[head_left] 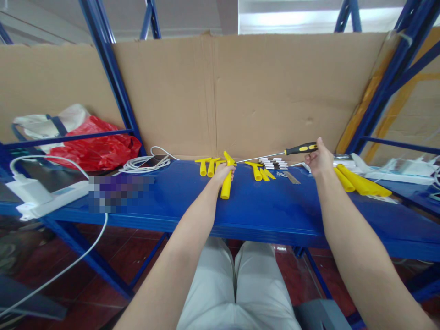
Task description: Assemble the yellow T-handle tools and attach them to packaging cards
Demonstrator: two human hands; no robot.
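My left hand (225,174) is closed around a yellow T-shaped plastic handle (226,188), held above the blue shelf. In my right hand (320,158) is the butt end of a long screwdriver (301,148) with a black and yellow grip. Its thin shaft slants left, and the tip meets the yellow handle's side near my left fingers; whether it sits on a screw is too small to tell. Behind my left hand stand several similar yellow pieces (203,168). Between the hands lie another yellow T-shaped piece (257,172), small yellow wedges (267,174) and white sticks with dark ends (274,163).
Small screws (282,174) and a flat metal strip (292,177) lie on the blue shelf (261,206). Yellow cones (360,181) lie at right. On the left are a power strip (58,199), coiled white cable (146,163) and red bag (99,144). Cardboard (275,91) stands behind.
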